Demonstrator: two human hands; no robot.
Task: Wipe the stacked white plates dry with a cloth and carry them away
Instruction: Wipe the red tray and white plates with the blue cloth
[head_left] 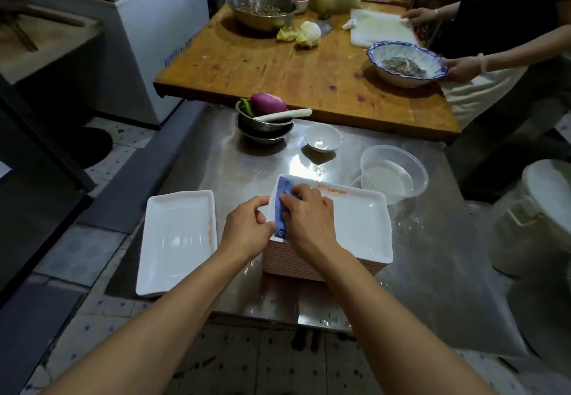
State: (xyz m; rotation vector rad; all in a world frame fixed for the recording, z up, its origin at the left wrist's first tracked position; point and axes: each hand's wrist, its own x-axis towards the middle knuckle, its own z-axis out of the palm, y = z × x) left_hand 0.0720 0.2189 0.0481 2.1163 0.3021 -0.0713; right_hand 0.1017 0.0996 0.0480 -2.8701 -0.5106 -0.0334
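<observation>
1. While our right hand (309, 212) presses the blue cloth (282, 209) onto the top plate (355, 221) of the stack (324, 263) on the steel table (432, 240), our left hand (247, 224) pinches its rim.
2. Risk: water on the table could let the stack skid.
3. Orange print on the rim is illegible.

Dim, fisheye-bent edges, with overhead glare on the steel table (216, 160).

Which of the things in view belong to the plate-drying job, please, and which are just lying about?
Job: stacked white plates; blue cloth; single white plate; left hand; right hand.
Lying about: clear plastic container; small white bowl; steel bowls; red onion.
</observation>
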